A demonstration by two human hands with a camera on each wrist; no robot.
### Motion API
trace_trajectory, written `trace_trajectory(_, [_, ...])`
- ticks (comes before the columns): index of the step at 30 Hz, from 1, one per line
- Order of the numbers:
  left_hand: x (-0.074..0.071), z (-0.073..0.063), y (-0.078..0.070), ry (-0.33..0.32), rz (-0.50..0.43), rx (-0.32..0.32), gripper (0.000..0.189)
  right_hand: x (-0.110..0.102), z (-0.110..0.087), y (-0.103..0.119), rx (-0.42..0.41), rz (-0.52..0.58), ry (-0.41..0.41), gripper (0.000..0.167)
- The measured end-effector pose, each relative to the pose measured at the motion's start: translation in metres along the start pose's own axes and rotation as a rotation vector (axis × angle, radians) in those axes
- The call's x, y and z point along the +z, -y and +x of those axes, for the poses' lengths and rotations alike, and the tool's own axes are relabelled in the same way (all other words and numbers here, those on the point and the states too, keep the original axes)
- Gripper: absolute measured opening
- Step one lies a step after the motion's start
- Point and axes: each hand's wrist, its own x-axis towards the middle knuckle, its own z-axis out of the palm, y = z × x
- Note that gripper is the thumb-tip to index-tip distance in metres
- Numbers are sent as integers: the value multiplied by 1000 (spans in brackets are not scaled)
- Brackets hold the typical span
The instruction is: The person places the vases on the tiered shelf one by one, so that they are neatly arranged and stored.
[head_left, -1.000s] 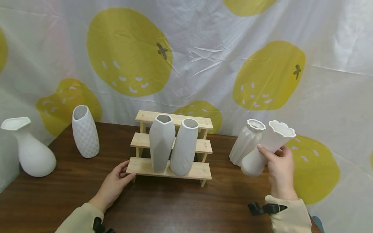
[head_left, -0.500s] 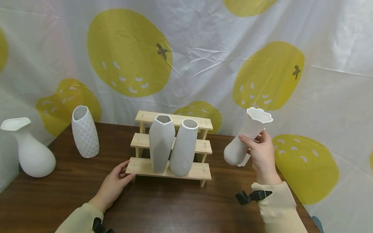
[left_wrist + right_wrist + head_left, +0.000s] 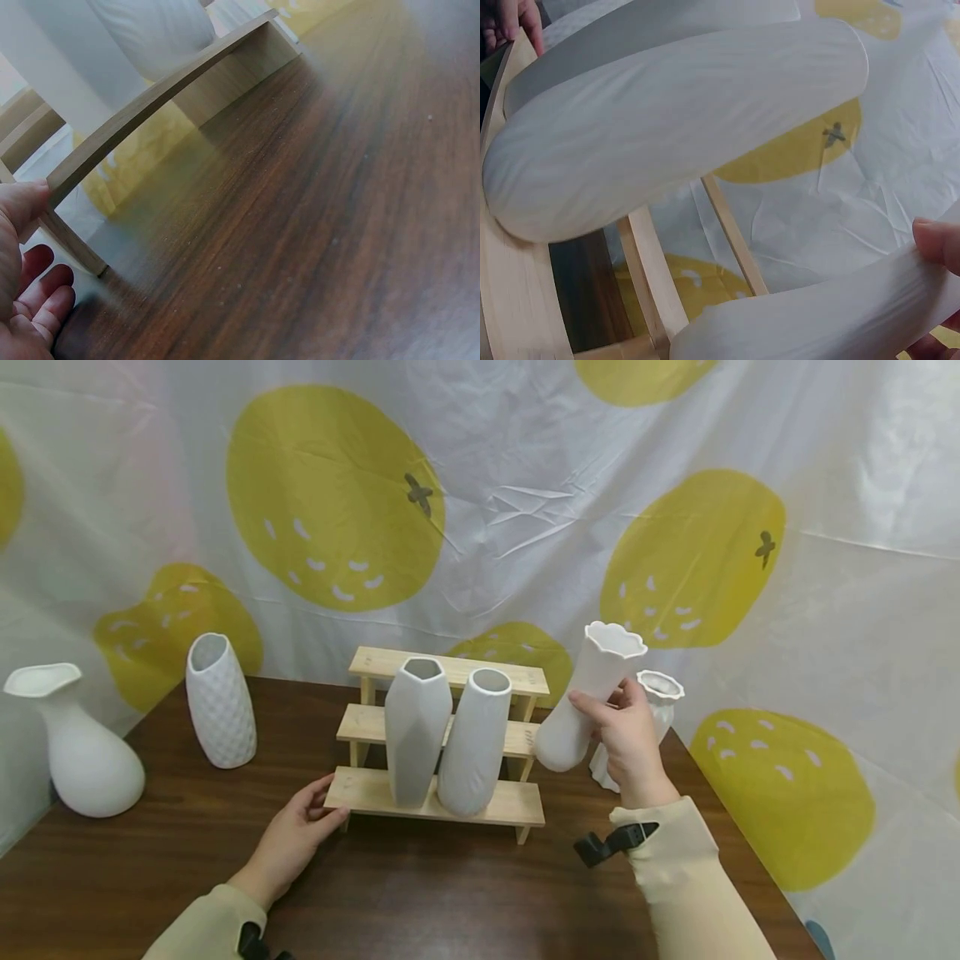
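Note:
My right hand [image 3: 632, 739] grips a white vase with a scalloped rim [image 3: 588, 693] around its middle, thumb in front. The vase tilts, rim to the right, its rounded base overlapping the right end of the middle step in the head view. My left hand [image 3: 296, 831] holds the left corner of the bottom step of a three-step wooden stand [image 3: 517, 802], with its thumb [image 3: 28, 199] against the step's end. On that bottom step stand a faceted white vase [image 3: 417, 735] and a smooth tapered white vase [image 3: 667, 127], side by side.
A ribbed white vase [image 3: 662, 693] stands behind my right hand, partly hidden. At the left of the brown table [image 3: 420, 902] are a diamond-textured vase [image 3: 222, 706] and a flared-neck vase [image 3: 90, 752]. A fruit-patterned curtain [image 3: 517, 560] hangs behind.
My right hand has carried the scalloped vase leftward and up, from beside the ribbed vase to the stand's right end. My left hand has stayed at the stand's corner.

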Motion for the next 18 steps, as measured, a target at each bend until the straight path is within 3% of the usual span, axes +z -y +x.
trace_trajectory(10, [2, -1, -1, -10, 10, 12, 73, 23, 14, 2, -11, 47, 88, 49])
trace_trajectory(18, [2, -2, -3, -11, -1, 13, 73, 42, 27, 5, 29, 95, 144, 49])
